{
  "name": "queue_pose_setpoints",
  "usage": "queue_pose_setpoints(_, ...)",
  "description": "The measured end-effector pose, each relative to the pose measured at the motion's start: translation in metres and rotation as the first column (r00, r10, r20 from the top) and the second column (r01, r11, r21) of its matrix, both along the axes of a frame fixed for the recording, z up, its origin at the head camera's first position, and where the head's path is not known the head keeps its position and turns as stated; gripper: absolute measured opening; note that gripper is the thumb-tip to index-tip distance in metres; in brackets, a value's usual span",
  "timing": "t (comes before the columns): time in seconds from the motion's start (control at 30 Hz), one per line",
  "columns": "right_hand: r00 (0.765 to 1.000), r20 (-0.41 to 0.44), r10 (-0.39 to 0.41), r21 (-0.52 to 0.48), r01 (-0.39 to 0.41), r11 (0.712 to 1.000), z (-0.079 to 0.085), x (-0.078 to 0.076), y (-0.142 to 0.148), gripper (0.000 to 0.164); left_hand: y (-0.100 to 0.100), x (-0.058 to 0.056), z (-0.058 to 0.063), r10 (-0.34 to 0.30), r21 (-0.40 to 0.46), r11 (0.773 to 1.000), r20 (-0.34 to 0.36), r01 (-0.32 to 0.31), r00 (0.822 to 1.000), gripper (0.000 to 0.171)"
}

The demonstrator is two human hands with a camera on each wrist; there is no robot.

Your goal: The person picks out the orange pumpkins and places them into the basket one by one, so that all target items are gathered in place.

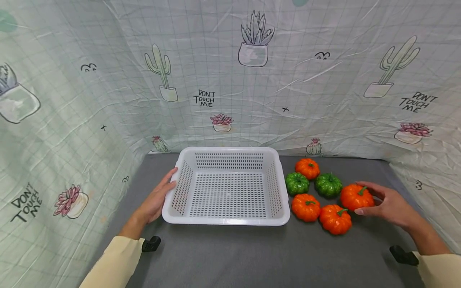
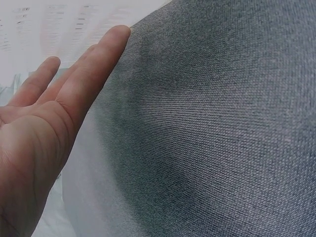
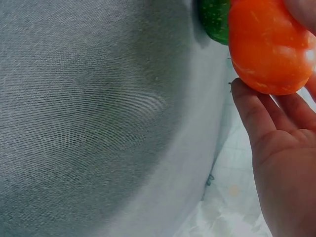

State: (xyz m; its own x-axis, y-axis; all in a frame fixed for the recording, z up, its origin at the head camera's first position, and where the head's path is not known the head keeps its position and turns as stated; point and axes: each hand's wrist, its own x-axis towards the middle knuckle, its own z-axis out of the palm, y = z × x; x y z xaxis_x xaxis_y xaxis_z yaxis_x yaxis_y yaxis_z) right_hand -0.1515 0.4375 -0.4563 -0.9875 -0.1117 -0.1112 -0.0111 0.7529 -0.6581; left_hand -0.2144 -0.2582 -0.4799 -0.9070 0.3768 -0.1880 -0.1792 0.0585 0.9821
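1. Pale yellow left sleeve (image 1: 117,260) and right sleeve (image 1: 440,270) frame the foreground as I watch remotely.

2. At right, the right hand (image 1: 394,208) grips an orange pumpkin (image 1: 354,196), thumb on the near side, fingers on the far; I cannot tell whether its underside touches the counter (image 1: 230,258).

3. Opposite, the left hand (image 1: 155,200), fingers extended, rests against the left side of a white basket (image 1: 226,221) without clasping it.

4. Clustered between basket and gripped pumpkin sit two green pumpkins (image 1: 297,184) and three other orange pumpkins (image 1: 305,207).

5. Trouble, in my judgement, would start with glossy, rounded skin: a loose pinch could let the pumpkin slip and roll. With neighbours so close, a low sideways sweep could scatter them. A knock could also shift the basket, since straight fingers give it little hold.

6. Dark grey, fine-ribbed fabric appears to cover the counter; behind and along both sides, a wrinkled pale sheet (image 1: 201,48) printed with potted cacti (image 1: 394,68) and "Don't Touch Me" walls in the scene.
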Motion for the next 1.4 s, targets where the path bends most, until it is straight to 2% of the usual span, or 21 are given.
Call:
queue_pose_setpoints(0.23, 1.000, -0.007, 0.026, -0.004, -0.026, 1.000, 0.008, -0.002, -0.008, 0.085, 0.000, 0.000, -0.001, 0.005, 0.004, 1.000, -0.002, -0.005, 1.000, 0.064)
queue_pose_setpoints(0.7, 0.997, -0.052, 0.060, -0.074, -0.064, 0.995, 0.021, 0.000, -0.021, 0.082, 0.000, -0.001, -0.002, -0.008, 0.007, 1.000, -0.009, 0.008, 1.000, 0.063)
queue_pose_setpoints(1.2, 0.995, -0.074, 0.063, -0.004, -0.063, 0.998, 0.035, -0.006, -0.031, 0.083, 0.000, 0.000, -0.003, -0.011, 0.004, 1.000, -0.016, 0.011, 1.000, 0.064)
queue_pose_setpoints(1.4, 0.992, -0.086, 0.095, -0.021, -0.097, 0.995, 0.040, -0.006, -0.038, 0.082, 0.000, 0.000, -0.004, -0.007, -0.004, 1.000, -0.022, 0.007, 1.000, 0.065)
